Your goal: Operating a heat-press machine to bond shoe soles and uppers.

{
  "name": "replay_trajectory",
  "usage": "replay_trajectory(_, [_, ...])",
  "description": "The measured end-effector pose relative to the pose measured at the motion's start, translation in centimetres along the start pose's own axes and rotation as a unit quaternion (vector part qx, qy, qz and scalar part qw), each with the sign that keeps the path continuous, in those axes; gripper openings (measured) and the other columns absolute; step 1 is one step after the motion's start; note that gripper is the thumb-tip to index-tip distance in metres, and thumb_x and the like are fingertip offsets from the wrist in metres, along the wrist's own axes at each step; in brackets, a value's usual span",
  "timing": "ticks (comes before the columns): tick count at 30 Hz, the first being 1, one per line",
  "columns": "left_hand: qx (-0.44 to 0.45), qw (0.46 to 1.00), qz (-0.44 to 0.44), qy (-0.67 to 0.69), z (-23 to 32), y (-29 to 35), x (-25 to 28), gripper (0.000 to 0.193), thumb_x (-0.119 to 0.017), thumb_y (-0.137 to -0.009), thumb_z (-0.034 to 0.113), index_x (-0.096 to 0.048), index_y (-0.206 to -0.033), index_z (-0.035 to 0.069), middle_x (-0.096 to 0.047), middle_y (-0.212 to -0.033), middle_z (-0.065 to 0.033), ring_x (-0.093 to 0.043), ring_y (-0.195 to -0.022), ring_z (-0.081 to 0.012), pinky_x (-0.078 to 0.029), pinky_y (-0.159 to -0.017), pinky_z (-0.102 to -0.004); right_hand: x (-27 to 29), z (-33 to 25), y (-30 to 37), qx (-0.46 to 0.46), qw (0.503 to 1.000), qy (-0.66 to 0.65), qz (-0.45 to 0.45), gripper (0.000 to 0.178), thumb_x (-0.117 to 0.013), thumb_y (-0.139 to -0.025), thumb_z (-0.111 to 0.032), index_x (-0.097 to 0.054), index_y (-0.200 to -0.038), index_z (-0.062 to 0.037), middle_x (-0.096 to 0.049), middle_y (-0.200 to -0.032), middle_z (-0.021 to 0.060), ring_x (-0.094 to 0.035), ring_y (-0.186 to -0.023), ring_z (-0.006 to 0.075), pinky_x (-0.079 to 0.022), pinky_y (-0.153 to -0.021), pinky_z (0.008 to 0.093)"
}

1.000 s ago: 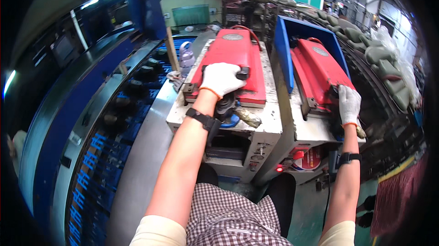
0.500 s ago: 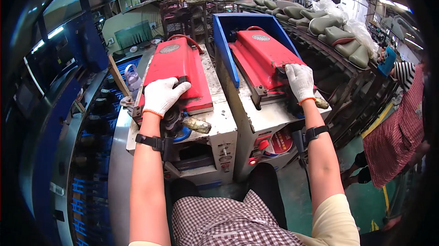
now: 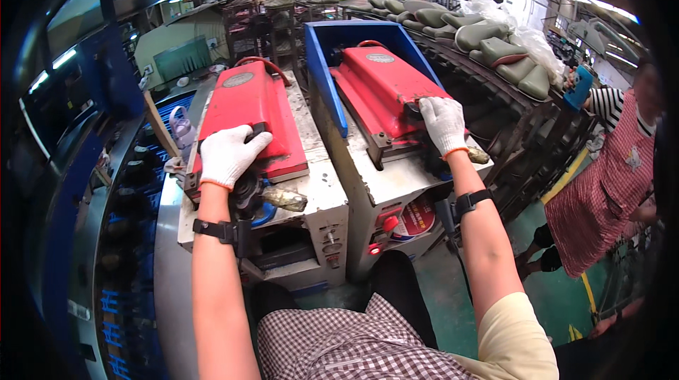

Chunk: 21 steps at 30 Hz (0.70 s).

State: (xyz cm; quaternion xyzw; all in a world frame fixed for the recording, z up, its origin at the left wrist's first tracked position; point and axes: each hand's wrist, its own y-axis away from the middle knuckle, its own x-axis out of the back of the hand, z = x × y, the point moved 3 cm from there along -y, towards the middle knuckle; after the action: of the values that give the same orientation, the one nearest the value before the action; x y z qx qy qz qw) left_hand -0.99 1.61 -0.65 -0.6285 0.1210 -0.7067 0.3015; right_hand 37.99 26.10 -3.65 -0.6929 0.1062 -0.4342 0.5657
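Observation:
Two machines with long red metal covers stand side by side in front of me. My left hand (image 3: pixel 230 157), in a white knit glove, is closed over the black handle (image 3: pixel 260 128) at the near end of the left red cover (image 3: pixel 244 101). Its thumb lies toward the handle's right end. My right hand (image 3: pixel 444 125), gloved alike, is closed on the black handle (image 3: pixel 411 109) at the near end of the right red cover (image 3: pixel 378 83). The fingertips of both hands are hidden. Below each hand juts a tape-wrapped lever, the left one (image 3: pixel 284 199) showing most.
A blue guard (image 3: pixel 327 90) surrounds the right machine's back and left. Green shoe-shaped pieces (image 3: pixel 481 37) fill a rack at the right, beside clear plastic. A person in a red checked apron (image 3: pixel 601 189) stands right, holding a blue object (image 3: pixel 578 86). A lilac bottle (image 3: pixel 182 129) stands left.
The whole view has shifted, so the machines appear a little further left. Both hands keep their places on the handles. More of the person at the right shows.

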Motion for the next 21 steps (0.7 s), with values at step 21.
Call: replay_trajectory(21, [0.015,0.998,-0.059,0.010,-1.9,0.3,-0.2,0.054,-0.070,-0.078,0.066,-0.080,-0.102,0.018,-0.077,-0.098,-0.0121,-0.074,-0.096,-0.0330,-0.056,-0.085,-0.0428,-2.0,2.3,0.4,-0.070,0.993,-0.049,-0.082,0.036,-0.054,-0.108,-0.030,-0.076,-0.114,-0.0023,-0.075,-0.105,0.0195,-0.070,-0.102,0.0368,-0.053,-0.092,0.0459])
